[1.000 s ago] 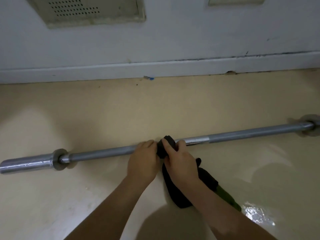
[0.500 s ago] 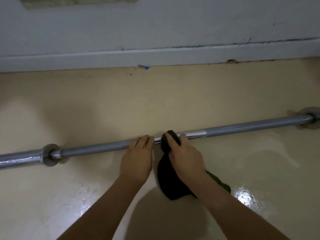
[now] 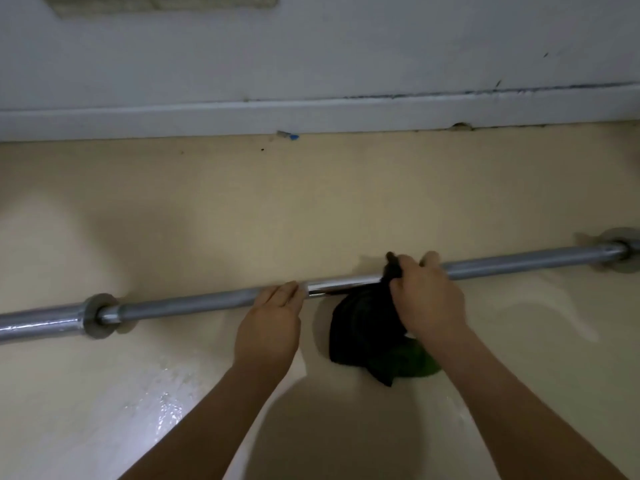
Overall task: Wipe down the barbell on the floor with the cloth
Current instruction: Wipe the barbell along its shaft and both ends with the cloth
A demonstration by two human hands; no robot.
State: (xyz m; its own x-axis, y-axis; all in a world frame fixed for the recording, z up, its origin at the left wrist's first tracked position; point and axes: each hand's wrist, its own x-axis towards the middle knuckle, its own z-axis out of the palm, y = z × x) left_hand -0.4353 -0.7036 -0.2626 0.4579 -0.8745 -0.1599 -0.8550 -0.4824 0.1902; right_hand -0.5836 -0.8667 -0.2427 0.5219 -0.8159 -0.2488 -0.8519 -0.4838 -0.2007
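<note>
While the barbell [image 3: 519, 263] lies flat on the floor [image 3: 311, 202], running from the lower left edge of the view up toward the right edge, a dark cloth [image 3: 363, 323] is bunched over its shaft a little right of the middle. The right hand [image 3: 427, 299] grips that bunch, fingers and thumb curled over the cloth and the bar, and a black tuft sticks up beside the knuckles on the far side. The rest of the cloth hangs off the near side of the bar and pools on the floor beside the right wrist; it is black, with a green part showing at its near edge.

Just left of the cloth a short, brighter stretch of shaft shows. The left hand [image 3: 270, 327] rests at the far end of that stretch, fingers straight and together, laid flat over the bar and holding nothing. The two hands are near one another but apart.

Farther left sits a round collar [image 3: 98, 315], with the thicker sleeve [image 3: 38, 323] running past it out of view; a second collar [image 3: 620, 251] touches the right edge. The cream floor is glossy, with a shiny patch [image 3: 166, 410] by the left forearm. Beyond the bar runs a white baseboard [image 3: 311, 116], chipped toward the right, with a small blue scrap [image 3: 293, 136] at its foot. A vent's edge [image 3: 162, 1] shows at the top.
</note>
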